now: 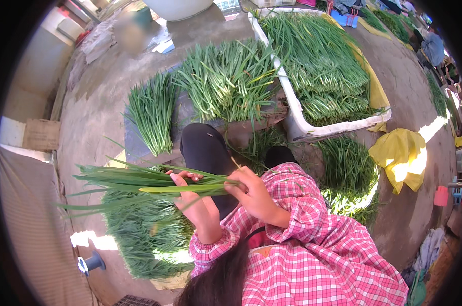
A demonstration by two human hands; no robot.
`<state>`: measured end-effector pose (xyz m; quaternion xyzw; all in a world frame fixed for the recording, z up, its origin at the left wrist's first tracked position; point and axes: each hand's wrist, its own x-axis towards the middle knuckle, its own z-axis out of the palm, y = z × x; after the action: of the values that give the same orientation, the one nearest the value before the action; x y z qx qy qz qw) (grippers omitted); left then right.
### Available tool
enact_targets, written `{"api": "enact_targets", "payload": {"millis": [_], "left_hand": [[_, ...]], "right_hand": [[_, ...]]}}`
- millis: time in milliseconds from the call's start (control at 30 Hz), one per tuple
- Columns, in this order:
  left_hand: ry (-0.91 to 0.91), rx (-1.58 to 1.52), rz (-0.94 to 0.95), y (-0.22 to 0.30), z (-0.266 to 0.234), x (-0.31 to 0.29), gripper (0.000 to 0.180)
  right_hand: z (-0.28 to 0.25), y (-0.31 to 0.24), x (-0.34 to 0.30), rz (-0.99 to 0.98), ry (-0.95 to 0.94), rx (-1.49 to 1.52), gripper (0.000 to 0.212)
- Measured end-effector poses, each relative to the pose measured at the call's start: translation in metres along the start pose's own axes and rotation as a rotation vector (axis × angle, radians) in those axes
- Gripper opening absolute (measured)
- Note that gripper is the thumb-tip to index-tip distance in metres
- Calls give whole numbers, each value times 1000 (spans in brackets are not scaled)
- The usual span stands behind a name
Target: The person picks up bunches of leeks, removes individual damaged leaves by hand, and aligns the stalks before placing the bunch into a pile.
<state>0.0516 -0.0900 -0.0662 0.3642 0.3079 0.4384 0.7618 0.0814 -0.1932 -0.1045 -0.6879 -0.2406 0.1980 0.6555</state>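
A bunch of garlic chives (pixel 121 183) lies across my lap, its leaf tips fanned out to the left. My left hand (pixel 195 199) cradles the bunch from below, fingers curled round the leaves. At the stem end, my right hand (pixel 254 196) pinches the chives between thumb and fingers; the cut ends are partly hidden there. One yellowish leaf runs along the near side of the bunch. Just beyond my knee, a small pile of chives (pixel 154 112) and a larger pile (pixel 226 84) rest on a dark board (pixel 136 145).
A white crate (pixel 343 125) packed with chives stands at the far right, lined with yellow. More chives (pixel 144 229) lie at my left, and another heap (pixel 348 168) at my right beside a yellow sack (pixel 402 158). A blue spool (pixel 93 262) sits lower left. Other people are at the upper right.
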Motion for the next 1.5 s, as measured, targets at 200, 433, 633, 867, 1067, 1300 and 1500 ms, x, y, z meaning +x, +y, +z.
{"api": "enact_targets", "payload": {"millis": [200,433,633,867,1067,1300,1500], "left_hand": [[-35,-122,-21,3,-17,12,15],[-30,-273,49,34,-22,19,15],[-156,-266,75,53,-24,15,15],[-376,342,-109,58,-9,11,14],[-509,1120,55,58,-26,8,17],[-617,1302,266,45,-31,-8,31],[-624,1445,528,22,-67,-21,46]], "right_hand": [[-28,19,0,139,95,441,11],[-144,47,-6,233,486,69,16],[-209,52,-20,398,406,-1402,65],[-127,-30,12,-79,-97,-943,43],[-94,-30,28,-322,-53,-711,33],[-68,-42,18,-226,-255,-73,33],[-75,-33,5,-25,-258,302,24]]}}
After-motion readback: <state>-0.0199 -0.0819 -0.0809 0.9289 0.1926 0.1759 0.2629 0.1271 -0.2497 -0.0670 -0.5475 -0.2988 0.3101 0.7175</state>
